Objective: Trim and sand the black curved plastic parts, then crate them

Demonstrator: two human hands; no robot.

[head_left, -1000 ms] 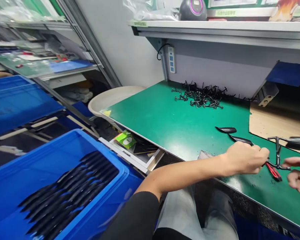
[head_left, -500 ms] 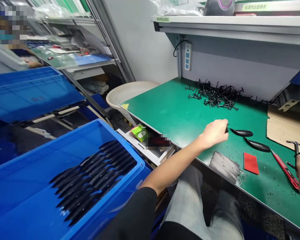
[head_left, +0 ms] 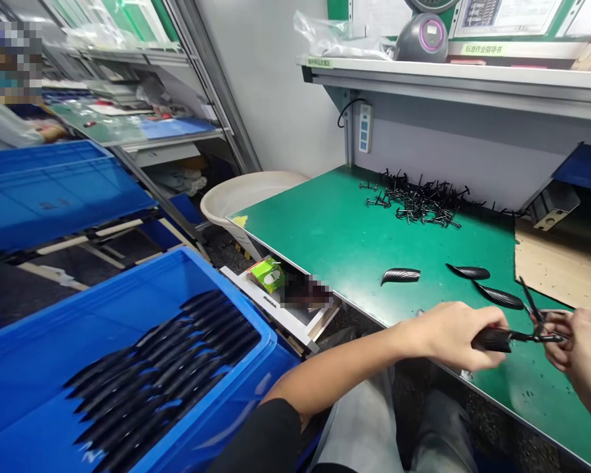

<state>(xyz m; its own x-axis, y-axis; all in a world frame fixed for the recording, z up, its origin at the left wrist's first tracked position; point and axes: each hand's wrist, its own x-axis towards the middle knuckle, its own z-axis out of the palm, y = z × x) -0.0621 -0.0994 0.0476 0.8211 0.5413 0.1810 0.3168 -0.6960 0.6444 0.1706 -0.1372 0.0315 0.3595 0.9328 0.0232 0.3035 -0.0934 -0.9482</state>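
Two bare hands work together just above the near edge of a green-matted tabletop [head_left: 315,243]. The left hand [head_left: 453,335] is closed around a black ribbed blade-shaped piece [head_left: 490,339], its fingers wrapped round the body, a grip that steadies the piece and leaves its narrow end free. The right hand [head_left: 574,348] is curled around a thin black forked metal fitting [head_left: 539,337], pinching it between thumb and fingers so that it lines up with that narrow end; the fingers partly hide the fitting, so how the two meet cannot be told. Beyond the hands, three loose ribbed pieces [head_left: 400,276] lie within easy reach. Farther out, a heap of black metal fittings [head_left: 418,200] sits along the back of the tabletop. Left of the hands, a blue plastic crate [head_left: 217,309] holds rows of ribbed pieces [head_left: 162,355], packed side by side to save space.
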